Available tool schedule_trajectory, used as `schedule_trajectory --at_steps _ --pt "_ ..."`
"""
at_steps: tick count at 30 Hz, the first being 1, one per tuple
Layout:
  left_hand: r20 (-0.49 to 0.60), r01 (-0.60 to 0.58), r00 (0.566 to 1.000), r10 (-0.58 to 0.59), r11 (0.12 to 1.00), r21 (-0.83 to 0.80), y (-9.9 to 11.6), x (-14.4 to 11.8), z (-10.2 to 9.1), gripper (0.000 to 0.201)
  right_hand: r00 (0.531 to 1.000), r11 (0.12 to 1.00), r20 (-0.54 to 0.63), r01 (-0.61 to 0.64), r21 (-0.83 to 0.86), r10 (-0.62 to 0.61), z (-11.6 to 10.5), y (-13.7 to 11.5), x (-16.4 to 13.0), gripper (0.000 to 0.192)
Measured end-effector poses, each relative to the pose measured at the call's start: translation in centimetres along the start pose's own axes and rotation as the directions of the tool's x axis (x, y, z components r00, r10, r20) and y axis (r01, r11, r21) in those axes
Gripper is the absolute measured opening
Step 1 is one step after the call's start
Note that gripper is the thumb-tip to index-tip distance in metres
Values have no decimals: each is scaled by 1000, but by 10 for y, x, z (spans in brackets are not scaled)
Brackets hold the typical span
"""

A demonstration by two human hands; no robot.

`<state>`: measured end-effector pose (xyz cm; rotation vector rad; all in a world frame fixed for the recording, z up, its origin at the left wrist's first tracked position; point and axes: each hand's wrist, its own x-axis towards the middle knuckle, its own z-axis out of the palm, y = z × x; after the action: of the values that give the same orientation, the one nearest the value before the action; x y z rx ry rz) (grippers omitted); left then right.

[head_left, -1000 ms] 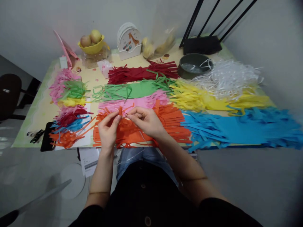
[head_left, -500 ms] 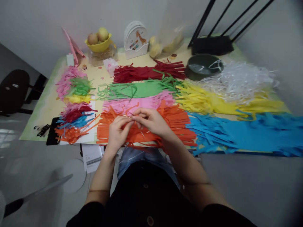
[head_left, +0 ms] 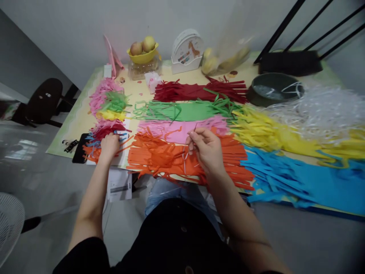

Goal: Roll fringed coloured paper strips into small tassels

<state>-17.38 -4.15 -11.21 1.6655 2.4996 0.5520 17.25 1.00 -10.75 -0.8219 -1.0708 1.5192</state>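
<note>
In the head view, the person's right hand (head_left: 205,146) hung over the orange fringed sheet (head_left: 154,156), its thumb and forefinger pinched on a thin dark sliver (head_left: 195,126) that poked up past the fingertips; a narrow pale strand (head_left: 184,161) hung beneath the hand, though whether the two were joined could not be told; the left hand (head_left: 110,145) was well apart from the right, its fingers bent down among the small bunches of strips near the table's left end; the fingertips were hidden, so it could not be told whether they gripped anything; dark red strips (head_left: 111,127) showed just beyond that hand, orange strips (head_left: 92,152) just beside it, and white paper (head_left: 122,158) lay partly under the bunches; the orange sheet lay along the near edge of the table (head_left: 72,118), with a pink fringed sheet (head_left: 185,130), a green one (head_left: 194,110) and a dark red one (head_left: 194,91) in rows beyond it; a blue fringed sheet (head_left: 325,186) and a yellow one (head_left: 276,133) stretched away on the right.
</note>
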Motion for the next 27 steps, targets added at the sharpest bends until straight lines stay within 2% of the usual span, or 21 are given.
schedule_trajectory --at_steps 2,3,4,5,7,8,9,11,13,15,18,20,21,22,24,27 --pt "2 -26 1000 26 999 -32 -7 9 -4 6 1000 1000 5 10 7 -10 1 1 0 28" --pt "-63 -39 997 32 994 -103 -9 15 -7 6 1000 1000 2 16 7 -16 1 1 0 28" --pt "-173 -59 985 23 977 -206 -10 20 -12 7 1000 1000 -2 20 0 -20 1 1 0 27" --pt "-310 -91 951 -14 943 -320 -10 26 -17 8 1000 1000 -8 25 -15 -25 1 0 1 28" --pt "-561 -222 818 -128 830 -512 -7 33 -30 11 999 997 -23 34 -70 -35 1 0 2 29" --pt "-619 -292 770 -156 776 -559 -3 34 -36 13 999 994 -27 37 -105 -40 1 -1 3 30" --pt "-630 -336 765 -134 751 -568 4 33 -42 15 999 989 -25 41 -143 -45 2 -1 4 31" --pt "-596 -388 802 -35 728 -565 26 23 -48 19 997 971 -8 67 -231 -71 3 -1 6 29" --pt "-543 -402 839 9 682 -610 55 7 -45 26 993 937 8 116 -330 -121 5 -3 8 24" --pt "-473 -394 881 -19 525 -755 87 -10 -35 35 984 899 23 168 -404 -174 10 -8 7 23" --pt "-232 -232 972 26 213 -949 128 -30 -13 39 972 878 60 233 -418 -229 18 -21 3 21" --pt "-73 -80 995 74 97 -992 148 -39 2 36 963 874 110 268 -405 -245 24 -29 0 19" --pt "-18 -24 996 89 70 -997 155 -42 9 34 960 873 136 281 -400 -246 26 -33 -2 18" --pt "13 6 995 100 66 -998 161 -45 15 33 957 872 160 288 -396 -243 27 -36 -3 19" --pt "-17 -28 996 88 128 -991 169 -49 23 28 957 878 183 282 -387 -226 28 -39 -4 19" --pt "-196 -196 980 36 339 -920 174 -55 29 21 965 898 177 247 -365 -193 26 -38 -4 20"
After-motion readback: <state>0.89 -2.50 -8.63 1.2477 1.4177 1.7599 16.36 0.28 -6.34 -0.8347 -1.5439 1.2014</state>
